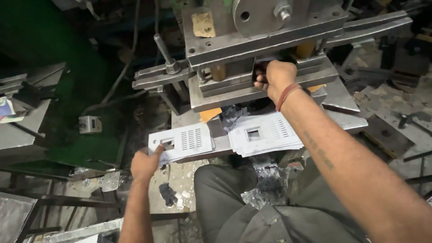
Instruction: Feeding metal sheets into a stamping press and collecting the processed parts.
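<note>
We're looking down over a pair of grey-trousered knees [225, 189] at a heavy grey steel press [265, 40], its plates dull, scuffed and oil-dark. Our right hand [275, 77], a reddish band [288, 95] round the wrist, is reaching into the slot between the upper and lower die blocks; the grip is curled there around something dark, but we can't tell what it is or how firmly it's held. Just below that arm sits a fanned stack of thin pale-grey sheet-metal plates [265, 134], each punched with a square window and a patch of narrow slots, edges crisp and flat. Over on the left, our left hand [145, 163] has its grip pinched on the near corner of a second stack of the same punched pale-grey plates [182, 141], thumb on top beside the square cut-out. Both stacks rest on the worn steel tabletop [216, 143] of the press, well apart from each other. Small square metal offcuts [270, 173] lie scattered, bright and jagged, on the floor by the knees. A threaded bolt with a hex nut [167, 56] stands tilted on the left clamp bar.
</note>
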